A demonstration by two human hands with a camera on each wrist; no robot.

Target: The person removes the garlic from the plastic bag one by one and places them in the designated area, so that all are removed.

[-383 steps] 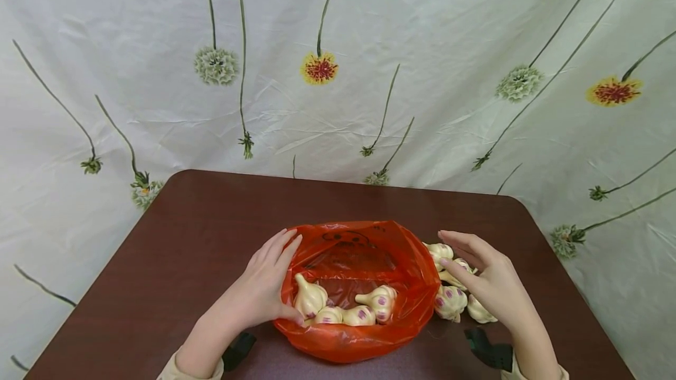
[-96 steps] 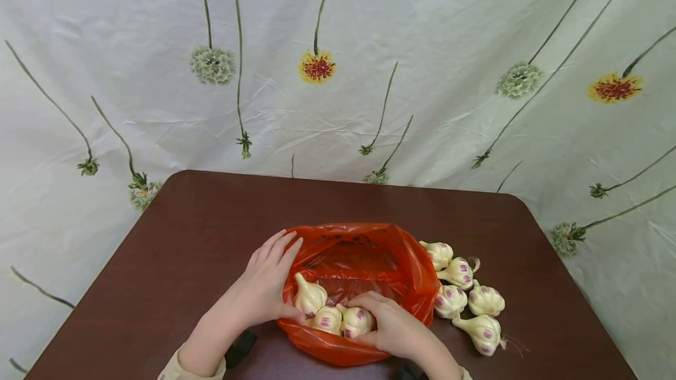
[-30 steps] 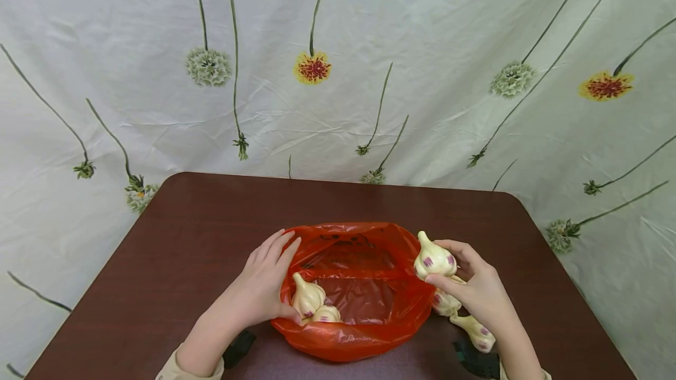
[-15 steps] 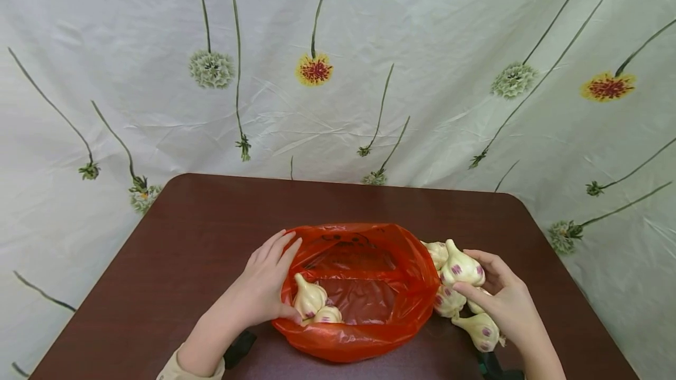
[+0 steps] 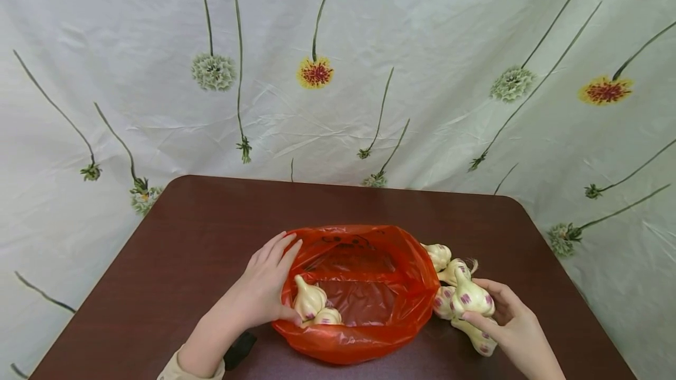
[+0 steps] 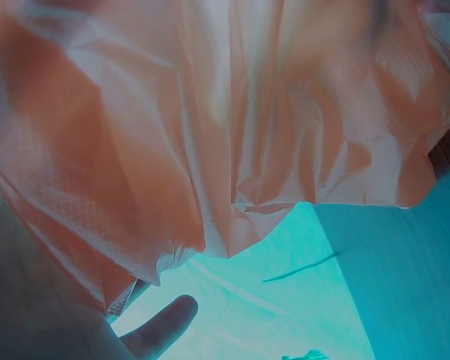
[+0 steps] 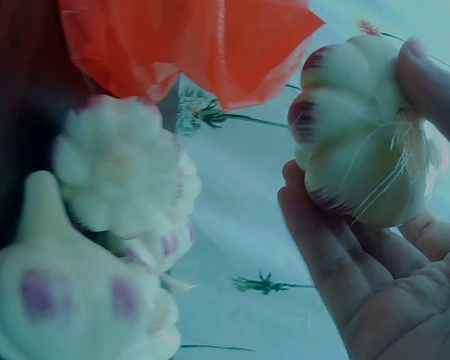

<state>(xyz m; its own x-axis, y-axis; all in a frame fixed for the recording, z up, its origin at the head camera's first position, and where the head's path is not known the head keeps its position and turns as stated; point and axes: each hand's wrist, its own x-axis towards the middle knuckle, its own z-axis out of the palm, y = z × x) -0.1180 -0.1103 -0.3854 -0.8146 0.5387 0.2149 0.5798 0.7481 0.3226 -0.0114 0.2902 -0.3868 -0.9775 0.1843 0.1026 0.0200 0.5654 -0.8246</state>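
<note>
While the left hand (image 5: 264,286) steadies the red plastic bag (image 5: 343,345) at its left rim, fingers slightly spread and curved along the side, thumb hooked at the near-left lip, the right hand (image 5: 514,324) pinches a garlic bulb (image 5: 472,299) between thumb and fingers. Held bulb: above the loose group, toward the desk's right edge; neck up, root end toward the right wrist camera.

Step in hand, as judged: setting down. Best done low and slow, root end first, into a gap; dropped from height, it could knock a neighbour rolling toward that right edge. Hard, rounded skins look slippery, so thumb and fingers should part together.

Bag: on the near half of the desk (image 5: 222,221), mouth wide. Inside, near-left: a low bulb (image 5: 328,316), partly hidden by the near rim; just behind it, an upright bulb (image 5: 308,298) by the left wall. Perhaps a sliver of another; cannot tell. Right part of the floor shows bare plastic. A firm left hold should stop the mouth sagging.

Loose group (image 5: 477,339), right of the bag: at least four, running back toward the far right corner. Beyond the far edge: flowered cloth (image 5: 443,34).
</note>
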